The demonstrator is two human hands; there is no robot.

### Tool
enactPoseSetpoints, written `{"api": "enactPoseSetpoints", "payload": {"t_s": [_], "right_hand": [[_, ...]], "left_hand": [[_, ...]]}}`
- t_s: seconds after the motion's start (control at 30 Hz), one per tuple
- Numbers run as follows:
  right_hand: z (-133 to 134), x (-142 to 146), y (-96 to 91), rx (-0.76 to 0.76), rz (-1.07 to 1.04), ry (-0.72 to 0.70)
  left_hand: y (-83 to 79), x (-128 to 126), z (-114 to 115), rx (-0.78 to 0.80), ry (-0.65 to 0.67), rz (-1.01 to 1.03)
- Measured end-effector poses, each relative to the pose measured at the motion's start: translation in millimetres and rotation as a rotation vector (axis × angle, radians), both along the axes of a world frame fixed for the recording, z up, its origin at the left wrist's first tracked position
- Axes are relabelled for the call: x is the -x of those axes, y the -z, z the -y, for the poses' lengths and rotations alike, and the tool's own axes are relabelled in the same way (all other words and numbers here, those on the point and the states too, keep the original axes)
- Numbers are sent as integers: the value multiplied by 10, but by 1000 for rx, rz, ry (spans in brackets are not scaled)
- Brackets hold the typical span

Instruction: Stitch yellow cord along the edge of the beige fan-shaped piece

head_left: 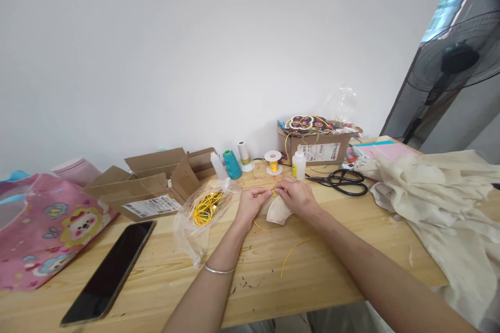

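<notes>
My left hand [251, 204] and my right hand [296, 195] meet over the wooden table, fingertips pinched on a yellow cord [273, 193]. Below the cord, between the hands, is a small cream fabric piece [278, 212] with a stitched-looking edge. My right fingers partly cover its top, so I cannot tell how cord and fabric join. One loose length of the cord hangs below my left hand. A separate-looking strand of yellow cord [291, 255] lies nearer the front edge. Left of my left hand sits a clear plastic bag [187, 234] with bundled yellow cord [209, 208].
Black scissors [344, 182], a glue bottle [299, 164], a yellow-cord spool [273, 162] and a teal thread cone [232, 164] stand or lie behind my hands. Cardboard boxes [136, 192] are at the back. Cream cloth [425, 197] covers the right; a phone [111, 273] lies left.
</notes>
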State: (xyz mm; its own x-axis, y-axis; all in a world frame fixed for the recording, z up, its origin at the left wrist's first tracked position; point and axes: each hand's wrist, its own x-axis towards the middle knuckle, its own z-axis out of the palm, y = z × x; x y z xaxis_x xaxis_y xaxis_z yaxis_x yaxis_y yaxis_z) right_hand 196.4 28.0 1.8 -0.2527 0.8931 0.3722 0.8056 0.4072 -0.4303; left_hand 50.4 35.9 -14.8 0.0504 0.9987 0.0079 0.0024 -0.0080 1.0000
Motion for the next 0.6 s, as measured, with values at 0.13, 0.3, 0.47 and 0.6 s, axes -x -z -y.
{"api": "enactPoseSetpoints", "payload": {"t_s": [0.13, 0.3, 0.47, 0.6], "right_hand": [[7, 14, 4, -15, 10, 15], [3, 20, -11, -27, 21, 27], [-8, 8, -5, -50, -15, -15], [3, 19, 1, -59, -27, -35]], "left_hand": [[-24, 3, 6, 1, 29, -9], [-40, 4, 12, 1, 32, -13], [-66, -3, 38, 23, 22, 8], [-79, 20, 43, 66, 59, 40]]}}
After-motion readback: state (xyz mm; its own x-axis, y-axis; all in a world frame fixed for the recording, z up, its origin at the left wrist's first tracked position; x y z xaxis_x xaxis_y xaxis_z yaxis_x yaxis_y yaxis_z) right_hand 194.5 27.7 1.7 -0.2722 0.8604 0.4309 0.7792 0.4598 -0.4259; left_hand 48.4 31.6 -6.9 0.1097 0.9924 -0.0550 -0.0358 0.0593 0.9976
